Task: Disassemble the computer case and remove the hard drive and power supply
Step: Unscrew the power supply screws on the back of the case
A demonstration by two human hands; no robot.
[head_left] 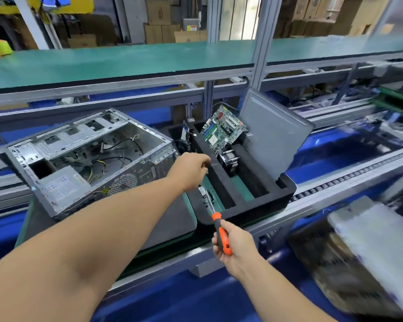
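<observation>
Black tray (pixel 286 189) – motherboard (pixel 222 130), heatsink (pixel 229 159) inside.

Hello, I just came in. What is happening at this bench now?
A person is taking apart a computer case, which lies open on its side on the bench; the power supply is still inside. The right hand grips an orange screwdriver. The left hand reaches over the black foam tray, its fingers curled, perhaps on something small. A motherboard already leans in that tray.
</observation>
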